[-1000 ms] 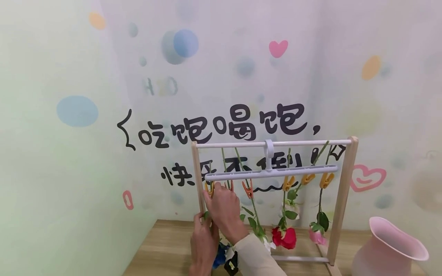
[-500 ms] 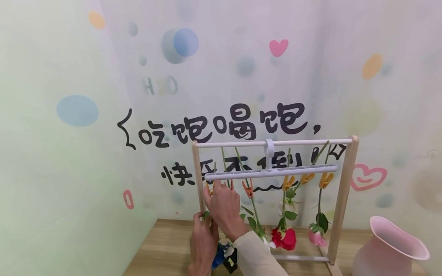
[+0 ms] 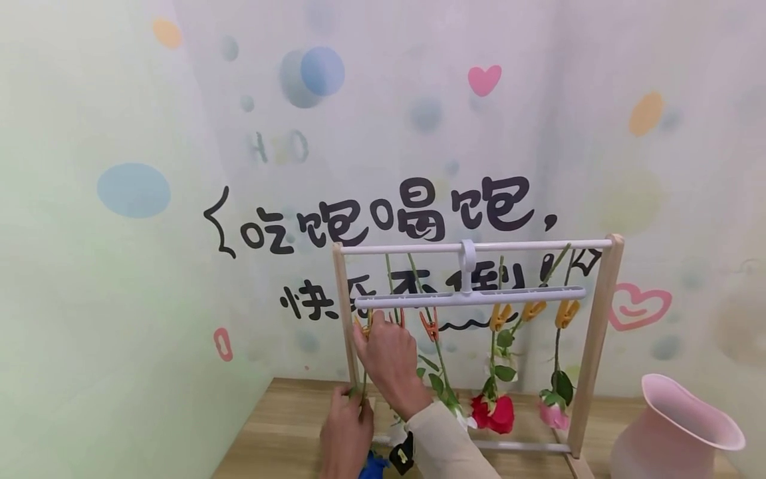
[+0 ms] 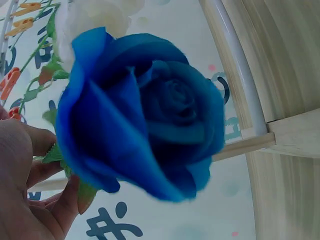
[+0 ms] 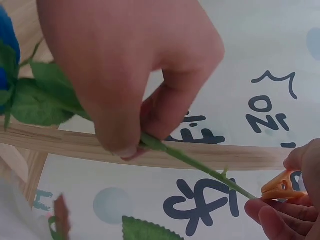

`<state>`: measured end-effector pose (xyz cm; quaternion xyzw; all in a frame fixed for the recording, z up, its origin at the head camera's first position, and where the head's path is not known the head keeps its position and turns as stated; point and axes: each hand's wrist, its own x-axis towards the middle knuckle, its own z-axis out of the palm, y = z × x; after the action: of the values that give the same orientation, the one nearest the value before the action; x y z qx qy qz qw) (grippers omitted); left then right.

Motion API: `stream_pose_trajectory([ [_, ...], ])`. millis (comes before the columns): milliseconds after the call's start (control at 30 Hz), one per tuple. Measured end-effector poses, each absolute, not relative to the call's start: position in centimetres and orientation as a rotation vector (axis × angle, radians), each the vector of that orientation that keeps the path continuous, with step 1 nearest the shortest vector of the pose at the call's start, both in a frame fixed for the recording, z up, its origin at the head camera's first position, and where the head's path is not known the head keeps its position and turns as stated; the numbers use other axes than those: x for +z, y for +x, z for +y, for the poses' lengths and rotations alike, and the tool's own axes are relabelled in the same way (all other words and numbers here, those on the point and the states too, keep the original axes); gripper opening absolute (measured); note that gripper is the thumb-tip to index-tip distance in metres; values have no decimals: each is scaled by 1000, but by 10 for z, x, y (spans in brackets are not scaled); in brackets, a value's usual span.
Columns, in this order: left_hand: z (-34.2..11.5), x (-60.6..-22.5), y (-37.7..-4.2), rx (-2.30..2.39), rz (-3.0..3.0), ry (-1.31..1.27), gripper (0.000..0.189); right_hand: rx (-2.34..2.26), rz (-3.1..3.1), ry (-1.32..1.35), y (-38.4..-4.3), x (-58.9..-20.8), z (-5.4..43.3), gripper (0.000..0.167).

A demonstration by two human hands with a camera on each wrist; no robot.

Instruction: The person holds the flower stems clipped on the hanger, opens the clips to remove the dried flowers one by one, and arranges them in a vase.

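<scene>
My left hand [image 3: 348,432] pinches the green stem [image 5: 200,167] of a blue rose [image 4: 145,120], which hangs head down at the left of the rack. Above it, my right hand [image 3: 390,352] grips a yellow-orange clip [image 5: 280,187] at the left end of a white hanger [image 3: 413,301]. In the right wrist view the stem's end reaches the fingertips beside that clip. The left wrist view shows the left hand [image 4: 20,180] behind the bloom, at its leaves. Only part of the rose shows in the head view, at the bottom edge.
The hanger hooks on a wooden rack [image 3: 592,359]. Other clips hold a red rose [image 3: 493,414], a pink rose [image 3: 554,416] and white flowers, all upside down. A pink vase [image 3: 658,439] stands at the right on the wooden table [image 3: 281,419], before a printed wall.
My left hand has moved down and slightly left, taking the blue rose lower. The stem's tip, which stuck up above the hanger bar, has dropped below it. My right hand stays at the clip.
</scene>
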<state>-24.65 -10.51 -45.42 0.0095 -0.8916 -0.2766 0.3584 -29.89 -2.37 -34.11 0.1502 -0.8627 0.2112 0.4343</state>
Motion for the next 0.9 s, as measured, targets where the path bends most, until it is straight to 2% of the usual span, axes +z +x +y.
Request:
stream_pose_trajectory([
  [500, -111, -461, -217, -658, -2343, 118, 4, 480, -2165, 347, -303, -349, -21, 26],
  [900, -122, -458, -199, -594, -2345, 167, 7, 467, -2070, 473, -299, -355, -9, 18],
])
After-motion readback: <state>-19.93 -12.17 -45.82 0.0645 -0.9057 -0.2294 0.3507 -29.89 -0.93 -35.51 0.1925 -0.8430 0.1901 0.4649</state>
